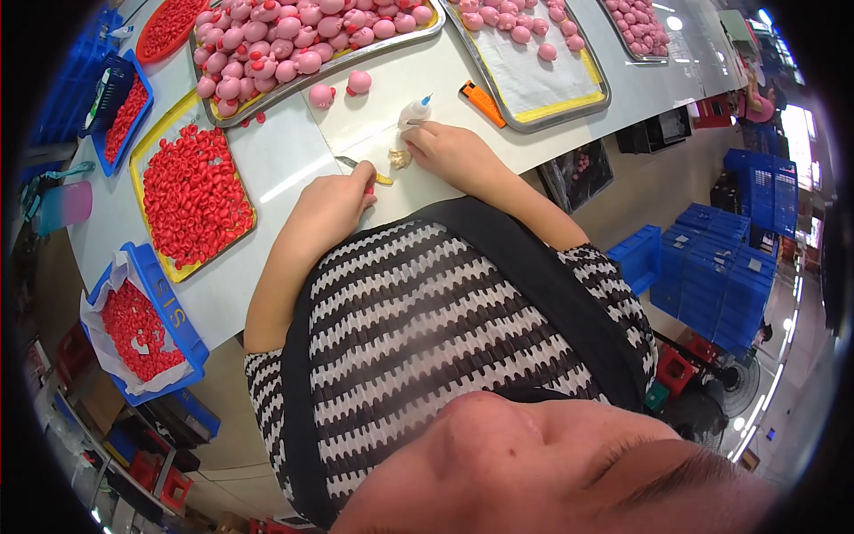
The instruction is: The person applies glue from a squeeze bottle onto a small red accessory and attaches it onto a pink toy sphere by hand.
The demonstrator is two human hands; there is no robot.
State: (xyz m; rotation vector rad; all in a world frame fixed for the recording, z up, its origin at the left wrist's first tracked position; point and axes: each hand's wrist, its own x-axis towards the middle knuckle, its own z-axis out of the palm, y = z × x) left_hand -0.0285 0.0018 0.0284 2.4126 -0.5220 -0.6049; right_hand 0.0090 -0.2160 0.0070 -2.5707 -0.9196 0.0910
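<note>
My left hand [342, 200] is closed over the near edge of the white table, thumb and forefinger pinched on a small red piece [369, 190]. A slim tool with a metal end and a yellow end [384, 180] runs just past those fingertips; whether they touch it I cannot tell. To the right, my right hand [445, 151] has its fingers closed at the base of a small white squeeze bottle [413, 113] with a blue tip pointing away. Between both hands lies a crumpled beige lump [398, 158]. Two pink ball-shaped pieces with red parts [359, 82] stand beyond.
Pink pieces fill a metal tray [391, 46] at the back. A paper-lined tray [560, 84] and an orange cutter [483, 104] are to the right. Red pieces [191, 196] crowd a yellow-edged tray at left; a blue bin [182, 311] stands nearer. Blue crates [712, 276] are stacked right.
</note>
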